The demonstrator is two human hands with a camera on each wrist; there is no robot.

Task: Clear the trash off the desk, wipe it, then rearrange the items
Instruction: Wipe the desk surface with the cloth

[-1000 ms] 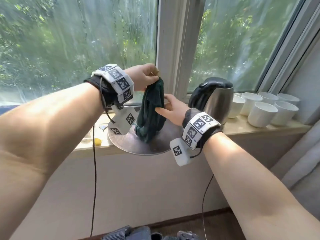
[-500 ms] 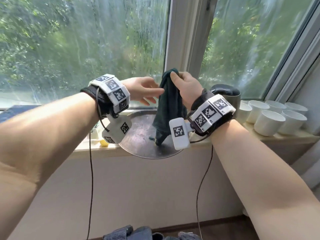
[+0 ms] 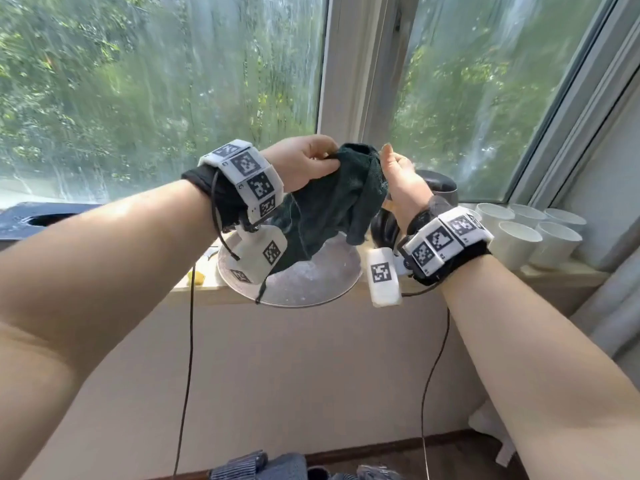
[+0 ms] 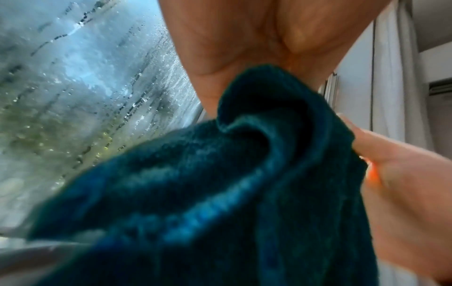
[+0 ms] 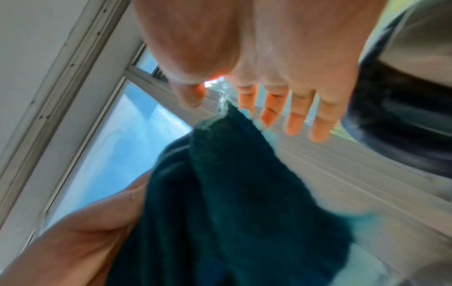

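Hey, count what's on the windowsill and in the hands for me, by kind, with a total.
White cups: 5
Kettle: 1
Round metal tray: 1
Dark green cloth, pinched by left hand and right hand: 1
Total: 8

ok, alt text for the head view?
Both hands hold up a dark green cloth above a round metal tray on a windowsill: left hand pinches its top edge, right hand its other side. Kettle and white cups stand right.
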